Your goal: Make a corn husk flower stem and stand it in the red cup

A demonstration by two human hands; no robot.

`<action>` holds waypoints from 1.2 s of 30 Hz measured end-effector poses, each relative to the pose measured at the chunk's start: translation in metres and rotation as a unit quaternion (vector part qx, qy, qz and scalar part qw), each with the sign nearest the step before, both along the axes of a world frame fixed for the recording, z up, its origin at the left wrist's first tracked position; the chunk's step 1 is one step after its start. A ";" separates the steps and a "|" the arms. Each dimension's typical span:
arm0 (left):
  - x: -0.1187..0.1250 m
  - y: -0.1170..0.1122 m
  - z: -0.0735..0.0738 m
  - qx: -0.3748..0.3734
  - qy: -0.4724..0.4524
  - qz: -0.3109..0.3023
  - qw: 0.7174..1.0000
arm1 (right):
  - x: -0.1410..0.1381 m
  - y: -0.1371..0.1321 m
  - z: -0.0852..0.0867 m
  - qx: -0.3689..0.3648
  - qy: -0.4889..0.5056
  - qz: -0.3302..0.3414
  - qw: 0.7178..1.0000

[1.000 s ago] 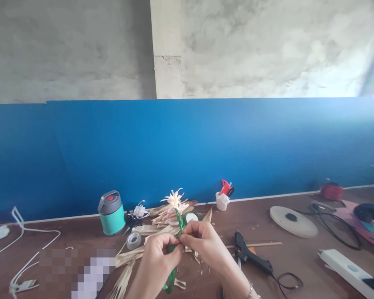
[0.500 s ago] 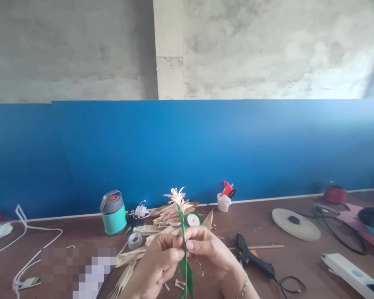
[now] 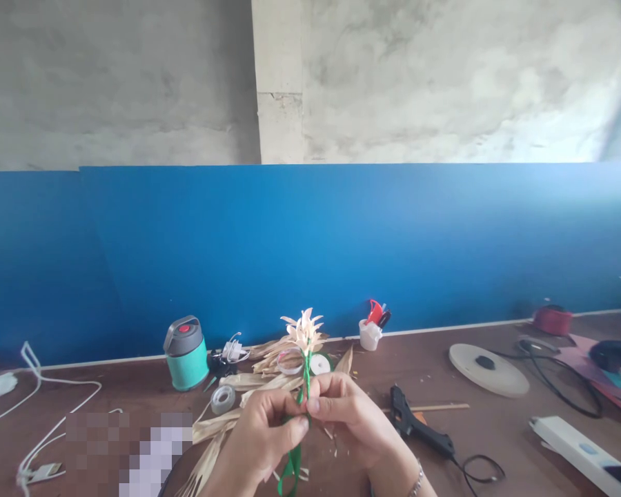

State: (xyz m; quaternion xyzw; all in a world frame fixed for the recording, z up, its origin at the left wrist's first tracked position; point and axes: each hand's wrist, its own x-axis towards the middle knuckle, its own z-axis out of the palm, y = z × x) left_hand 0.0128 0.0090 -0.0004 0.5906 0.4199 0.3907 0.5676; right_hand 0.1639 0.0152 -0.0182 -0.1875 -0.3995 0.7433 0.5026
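Note:
A small flower (image 3: 303, 330) made of pale corn husk stands upright on a thin stem wrapped in green ribbon (image 3: 306, 376). My left hand (image 3: 265, 432) and my right hand (image 3: 348, 413) both pinch that stem just below the bloom, fingertips meeting. A loose end of green ribbon (image 3: 291, 469) hangs down below my left hand. Dry corn husks (image 3: 253, 382) lie on the brown table just behind my hands, next to a green ribbon spool (image 3: 319, 364) and a roll of clear tape (image 3: 222, 399).
A teal flask (image 3: 186, 353) stands at the back left by a charger and white cables (image 3: 46, 407). A white cup of tools (image 3: 369, 331), a black glue gun (image 3: 418, 424), a round white disc (image 3: 487, 369), black cables and a white power strip (image 3: 579, 452) lie to the right.
The flower has turned and risen slightly between my fingers. The green ribbon tail has swung from right of the stem to below my left hand. Both hands keep pinching the stem.

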 end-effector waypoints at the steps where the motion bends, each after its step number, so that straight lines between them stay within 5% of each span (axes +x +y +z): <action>1: 0.000 -0.001 0.002 0.038 0.036 0.013 0.999 | 0.000 0.000 0.001 0.003 -0.015 -0.015 1.000; 7: 0.001 -0.008 0.012 0.158 0.146 0.048 0.975 | -0.001 -0.001 0.005 0.037 -0.118 -0.089 0.988; 17: -0.002 -0.009 0.005 0.140 0.183 0.038 0.972 | 0.001 -0.002 0.004 0.056 -0.230 -0.137 0.962; 22: -0.007 -0.004 0.002 0.039 0.043 -0.020 0.998 | 0.003 -0.006 0.007 0.057 -0.162 -0.073 0.982; 27: -0.007 -0.003 0.000 -0.073 -0.115 -0.064 0.989 | 0.002 -0.004 0.002 0.046 -0.005 0.033 0.998; 36: 0.001 -0.005 0.005 -0.149 -0.167 -0.125 0.967 | 0.000 -0.005 0.003 0.054 0.028 0.007 0.998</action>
